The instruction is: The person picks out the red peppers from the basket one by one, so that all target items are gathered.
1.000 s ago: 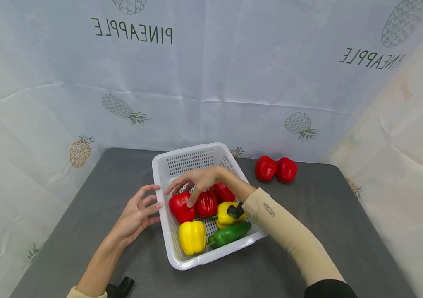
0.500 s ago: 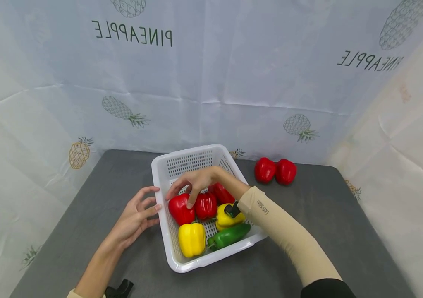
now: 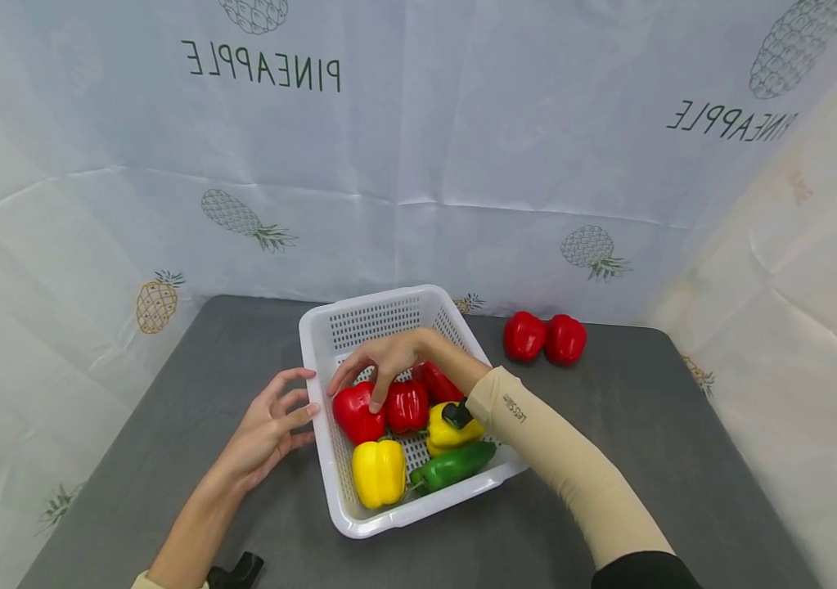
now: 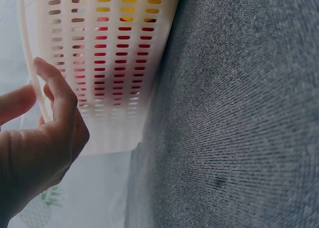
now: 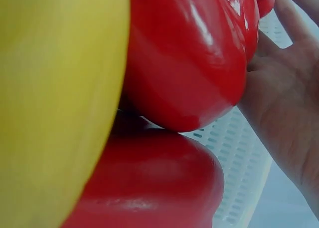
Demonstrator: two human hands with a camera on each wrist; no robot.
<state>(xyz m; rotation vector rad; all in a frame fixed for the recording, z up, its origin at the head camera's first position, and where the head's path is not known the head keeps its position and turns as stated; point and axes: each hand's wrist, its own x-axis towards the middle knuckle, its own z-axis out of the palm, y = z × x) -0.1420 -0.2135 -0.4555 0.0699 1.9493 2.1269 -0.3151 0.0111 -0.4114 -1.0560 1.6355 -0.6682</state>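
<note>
A white plastic basket [image 3: 418, 521] holds red and yellow bell peppers and a long green pepper [image 3: 453, 467]. My left hand [image 3: 267, 425] grips its left rim, thumb on one side and fingers on the other, as the left wrist view shows. Inside, my right hand [image 3: 386, 360] holds the leftmost red bell pepper [image 3: 356, 415] from above, with the thumb on its right side and the fingers at its far left. Right of it lie another red bell pepper [image 3: 407, 406] and a partly hidden red one [image 3: 442, 383]. One yellow bell pepper [image 3: 379, 474] is in the near left corner.
Two red bell peppers [image 3: 524, 336] lie side by side at the back of the grey table [image 3: 654, 425], right of the basket. A second yellow bell pepper [image 3: 447, 438] sits under my right wrist. A pineapple-print curtain [image 3: 418, 147] hangs behind the table.
The right fingers have come slightly lower and closer round the leftmost red bell pepper, and the right forearm has shifted a little left. The left hand stays on the basket rim.
</note>
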